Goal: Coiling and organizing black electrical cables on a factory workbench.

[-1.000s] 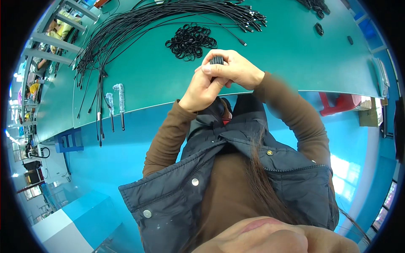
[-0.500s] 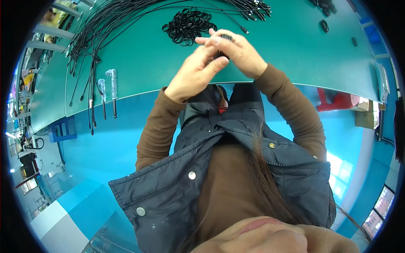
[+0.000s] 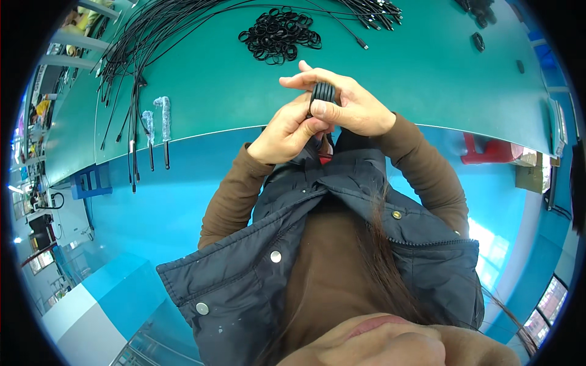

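Observation:
Both hands meet over the front edge of the green table, around a tightly coiled black cable [image 3: 323, 93]. My right hand [image 3: 355, 108] grips the coil between thumb and fingers, its index finger stretched out to the left. Against the coil's lower left side, my left hand [image 3: 287, 129] is closed, thumb pressed toward the fingers. The cable's ends are hidden in the hands. Just beyond them lies a heap of small black loops [image 3: 279, 35], which look like bands or ties.
Long black cables [image 3: 131, 55] spread over the far left and hang off the front edge, beside two tools wrapped in clear plastic [image 3: 163, 122]. A bundle of connector ends [image 3: 381, 13] lies at the back. Small coiled black cables [image 3: 478, 42] sit at the far right; a red stool [image 3: 488, 149] stands below.
Both hands have come nearer to my body, down toward the table's front edge. The coil, mostly covered before, now shows its wound turns between my fingers.

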The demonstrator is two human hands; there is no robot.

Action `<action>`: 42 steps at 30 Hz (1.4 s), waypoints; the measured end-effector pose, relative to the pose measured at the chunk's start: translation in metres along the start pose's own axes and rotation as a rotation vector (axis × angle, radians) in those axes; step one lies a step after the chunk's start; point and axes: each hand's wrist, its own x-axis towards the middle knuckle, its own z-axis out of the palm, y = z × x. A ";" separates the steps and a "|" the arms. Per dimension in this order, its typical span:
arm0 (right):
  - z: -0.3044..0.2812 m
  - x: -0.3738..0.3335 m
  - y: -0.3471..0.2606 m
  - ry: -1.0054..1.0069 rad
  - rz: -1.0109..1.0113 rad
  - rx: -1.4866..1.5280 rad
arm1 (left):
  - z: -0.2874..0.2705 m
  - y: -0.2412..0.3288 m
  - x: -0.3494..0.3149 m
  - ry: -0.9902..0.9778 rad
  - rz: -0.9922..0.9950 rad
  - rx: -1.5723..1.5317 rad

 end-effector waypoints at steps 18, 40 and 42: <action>-0.047 0.057 0.069 0.352 0.012 -0.411 | -0.030 -0.028 -0.022 0.233 -0.035 -0.169; 0.001 0.033 0.061 0.371 -0.078 -0.111 | -0.029 -0.073 0.069 1.005 -0.036 0.270; -0.006 0.027 0.061 0.270 0.022 0.226 | -0.030 -0.067 0.068 0.955 -0.053 0.151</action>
